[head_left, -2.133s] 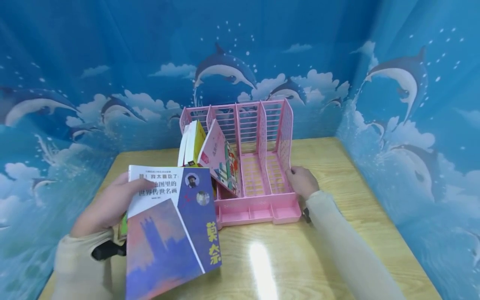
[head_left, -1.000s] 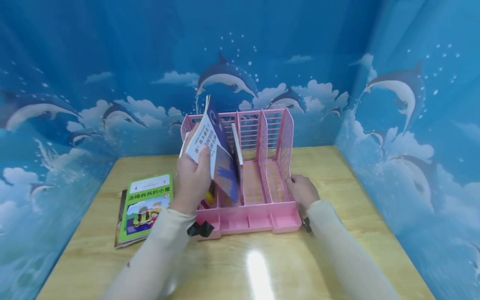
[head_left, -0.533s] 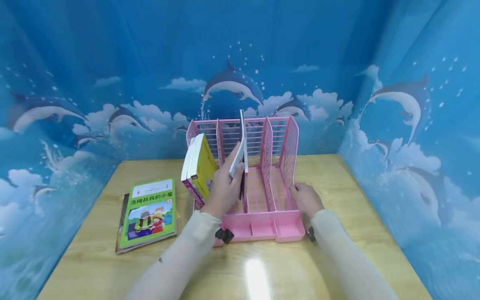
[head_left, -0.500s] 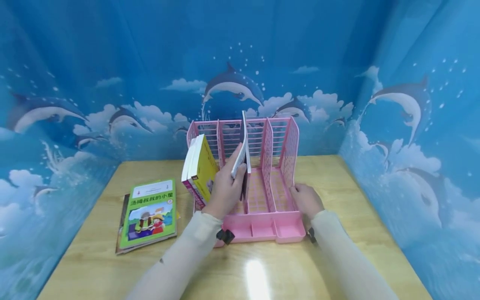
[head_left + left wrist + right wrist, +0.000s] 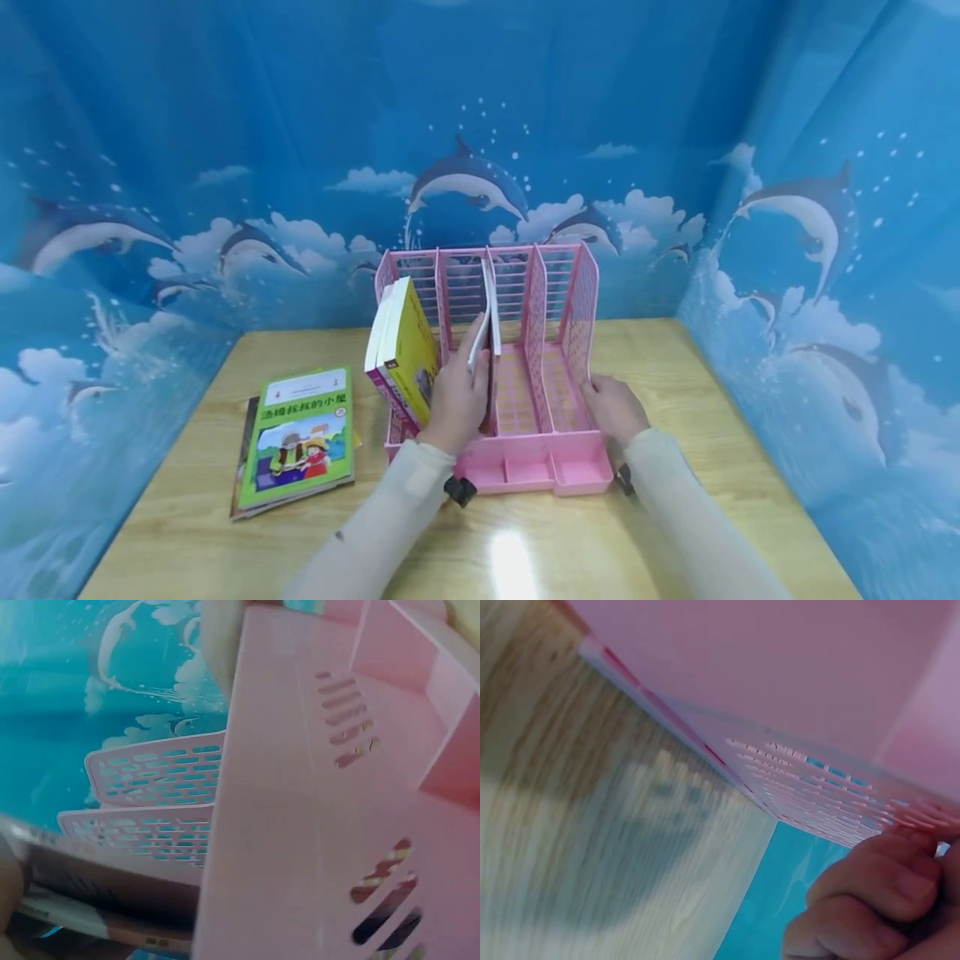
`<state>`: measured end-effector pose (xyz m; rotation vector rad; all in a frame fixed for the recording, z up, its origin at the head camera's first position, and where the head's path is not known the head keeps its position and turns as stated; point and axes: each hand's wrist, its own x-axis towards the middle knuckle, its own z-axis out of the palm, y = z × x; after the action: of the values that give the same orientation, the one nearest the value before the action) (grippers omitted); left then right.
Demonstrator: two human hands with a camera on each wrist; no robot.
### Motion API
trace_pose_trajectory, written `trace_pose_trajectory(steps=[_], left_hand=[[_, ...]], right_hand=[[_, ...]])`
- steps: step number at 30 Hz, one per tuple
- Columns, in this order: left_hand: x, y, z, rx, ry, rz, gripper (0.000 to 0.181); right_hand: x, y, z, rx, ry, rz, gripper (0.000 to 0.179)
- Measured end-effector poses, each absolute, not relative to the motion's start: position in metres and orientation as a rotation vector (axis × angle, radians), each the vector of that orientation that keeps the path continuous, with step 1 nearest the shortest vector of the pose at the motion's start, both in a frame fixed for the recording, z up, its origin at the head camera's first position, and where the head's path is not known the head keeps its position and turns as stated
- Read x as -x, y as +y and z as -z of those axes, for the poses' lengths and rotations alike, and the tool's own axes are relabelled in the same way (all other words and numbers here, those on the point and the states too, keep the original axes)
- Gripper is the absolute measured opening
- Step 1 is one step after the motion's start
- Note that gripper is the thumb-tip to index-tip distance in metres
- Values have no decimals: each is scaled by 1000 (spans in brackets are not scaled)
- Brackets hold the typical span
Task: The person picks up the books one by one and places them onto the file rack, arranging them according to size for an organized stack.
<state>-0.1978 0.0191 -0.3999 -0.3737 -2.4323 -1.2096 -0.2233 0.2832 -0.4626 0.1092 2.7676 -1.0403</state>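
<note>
In the head view, my left hand (image 5: 453,400) pinches a thin white-edged paperback book (image 5: 484,321) that stands upright in the second slot from the left of a pink desktop book rack (image 5: 480,467). Right beside it, another thin book (image 5: 496,325) stands against the slot's divider. My right hand (image 5: 617,408) grips the front edge of the rack's right side panel. Its curled fingers (image 5: 870,900) show at the slotted panel (image 5: 810,787) in the right wrist view. Thick books, a yellow one (image 5: 414,358) outermost, lean in the leftmost slot.
Left of the rack, a small stack of books with a green cover (image 5: 303,442) on top lies on the wooden table (image 5: 585,550). Low pink trays run along the rack's front. A blue dolphin-print curtain (image 5: 300,150) encloses the table's back and sides.
My left hand has carried the book from the front left over to the rack and lowered it into the second slot, where the leaning pink book now stands upright. My right hand keeps its grip.
</note>
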Motion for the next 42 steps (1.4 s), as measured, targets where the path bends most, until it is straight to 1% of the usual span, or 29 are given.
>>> trace_pose_trajectory(steps=[3, 8, 10, 15, 16, 19, 24, 26, 28, 30, 35, 37, 40, 42], left_hand=[[206, 17, 405, 423, -2456, 1380, 55], [214, 13, 407, 610, -2486, 1704, 62], [216, 11, 407, 676, -2506, 1781, 68], [217, 4, 408, 749, -2621, 1771, 89], [216, 3, 409, 747, -2640, 1762, 93], [213, 0, 407, 678, -2674, 1749, 98], [204, -3, 403, 508, -2749, 1699, 102], [198, -6, 399, 479, -2774, 1667, 101], [189, -12, 394, 468, -2785, 1629, 97], [180, -19, 386, 493, -2765, 1601, 85], [153, -55, 364, 597, -2728, 1496, 41], [143, -78, 356, 596, -2759, 1448, 28], [131, -122, 348, 497, -2802, 1379, 21], [128, -154, 345, 335, -2833, 1286, 25]], right_hand=[[223, 282, 462, -109, 2770, 1032, 55], [223, 282, 460, -97, 2742, 1060, 54], [223, 282, 459, -81, 2744, 1062, 54], [226, 282, 458, -57, 2766, 1032, 54], [226, 282, 458, -54, 2767, 1028, 54], [227, 282, 457, -67, 2766, 1021, 54], [227, 282, 459, -80, 2762, 1013, 54], [226, 282, 459, -79, 2763, 1007, 54], [225, 282, 458, -82, 2761, 1010, 53], [224, 281, 457, -80, 2767, 1000, 53], [223, 281, 456, -67, 2784, 989, 52], [223, 282, 455, -65, 2786, 998, 52], [223, 282, 456, -57, 2786, 999, 51], [224, 283, 457, -49, 2788, 997, 51]])
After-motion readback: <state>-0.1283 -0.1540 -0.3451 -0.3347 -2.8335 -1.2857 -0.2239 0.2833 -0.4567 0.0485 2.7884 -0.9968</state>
